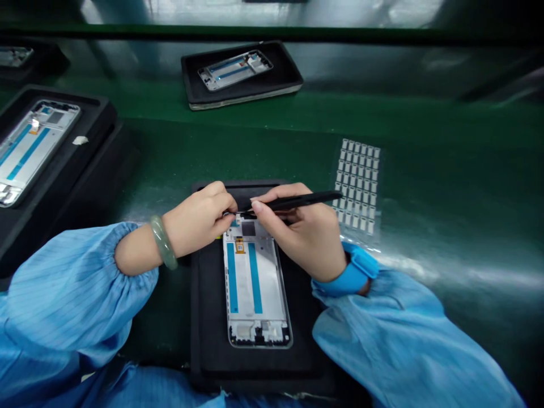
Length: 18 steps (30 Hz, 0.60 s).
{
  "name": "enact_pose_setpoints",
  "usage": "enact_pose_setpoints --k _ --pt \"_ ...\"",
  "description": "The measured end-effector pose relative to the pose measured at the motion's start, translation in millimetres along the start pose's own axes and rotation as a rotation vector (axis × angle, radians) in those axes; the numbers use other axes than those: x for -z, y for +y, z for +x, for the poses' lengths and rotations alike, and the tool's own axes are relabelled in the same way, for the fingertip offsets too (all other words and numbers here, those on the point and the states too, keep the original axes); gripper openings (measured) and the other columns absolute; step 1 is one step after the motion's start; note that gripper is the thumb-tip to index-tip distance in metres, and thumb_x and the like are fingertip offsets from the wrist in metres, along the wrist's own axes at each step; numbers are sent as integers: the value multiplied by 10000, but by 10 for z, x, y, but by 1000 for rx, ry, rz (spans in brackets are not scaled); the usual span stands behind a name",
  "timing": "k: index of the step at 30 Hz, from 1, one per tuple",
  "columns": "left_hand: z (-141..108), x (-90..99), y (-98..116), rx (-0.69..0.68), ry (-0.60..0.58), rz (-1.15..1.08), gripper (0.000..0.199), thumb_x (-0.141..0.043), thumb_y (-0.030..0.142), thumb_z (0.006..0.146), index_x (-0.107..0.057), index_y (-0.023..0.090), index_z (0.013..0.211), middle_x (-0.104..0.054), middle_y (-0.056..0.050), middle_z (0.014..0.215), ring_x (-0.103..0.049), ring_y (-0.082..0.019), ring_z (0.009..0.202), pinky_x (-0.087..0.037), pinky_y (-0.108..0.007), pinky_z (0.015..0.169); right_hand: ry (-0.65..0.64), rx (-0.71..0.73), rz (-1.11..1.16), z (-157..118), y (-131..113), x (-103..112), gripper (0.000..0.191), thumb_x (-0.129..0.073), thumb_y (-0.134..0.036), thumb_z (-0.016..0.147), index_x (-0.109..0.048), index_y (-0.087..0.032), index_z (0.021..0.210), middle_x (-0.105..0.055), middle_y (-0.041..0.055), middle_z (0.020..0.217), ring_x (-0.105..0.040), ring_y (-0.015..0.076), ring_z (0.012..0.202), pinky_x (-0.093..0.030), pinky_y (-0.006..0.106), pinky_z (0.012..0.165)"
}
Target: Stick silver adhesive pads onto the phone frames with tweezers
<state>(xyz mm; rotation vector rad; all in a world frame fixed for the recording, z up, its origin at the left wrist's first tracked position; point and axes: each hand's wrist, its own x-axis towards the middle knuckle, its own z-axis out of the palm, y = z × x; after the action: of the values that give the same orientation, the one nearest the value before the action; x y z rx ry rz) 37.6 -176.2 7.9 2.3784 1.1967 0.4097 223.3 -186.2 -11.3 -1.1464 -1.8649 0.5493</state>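
A phone mid-frame (245, 277) with two blue strips and a small orange flex cable (240, 245) lies in a black foam tray (208, 340) before me. My right hand (312, 232) grips black tweezers (297, 201), their tips pointing left over the frame's top end. Close to those tips, the fingers of my left hand (199, 218) are pinched together at the frame's upper left corner. Whatever sits between them is too small and hidden to make out. A bit of yellow shows just below the left fingertips.
To the right lies a clear sheet with rows of small pale pieces (357, 184). Another phone frame (236, 69) rests in a black tray (280, 62) at the back. Stacked trays (96, 119) with a frame (40, 147) stand at left, a white scrap (80, 140) on them.
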Motion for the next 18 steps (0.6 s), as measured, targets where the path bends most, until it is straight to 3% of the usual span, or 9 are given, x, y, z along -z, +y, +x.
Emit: enact_pose_setpoints --k 7,11,18 --pt "-7 -21 -5 -6 4 -24 97 -526 99 808 -590 120 879 -509 -15 818 -488 -77 588 -458 -215 577 -41 -24 5 -8 2 29 52 -613 -238 818 -598 -202 853 -650 20 834 -647 145 663 -551 263 591" --pt "-12 -29 -1 -14 15 -50 94 -511 95 815 -584 114 871 -503 -18 818 -482 -77 593 -444 -215 572 1 -19 -11 -46 -5 76 55 -638 -250 803 -614 -221 843 -671 18 822 -658 169 726 -551 280 615" --pt "-6 -47 30 40 22 -69 82 -504 96 822 -581 114 844 -484 -12 803 -452 -71 575 -413 -209 549 -22 24 119 -142 55 80 117 -686 -198 764 -585 -230 814 -694 13 812 -678 187 782 -566 323 669"
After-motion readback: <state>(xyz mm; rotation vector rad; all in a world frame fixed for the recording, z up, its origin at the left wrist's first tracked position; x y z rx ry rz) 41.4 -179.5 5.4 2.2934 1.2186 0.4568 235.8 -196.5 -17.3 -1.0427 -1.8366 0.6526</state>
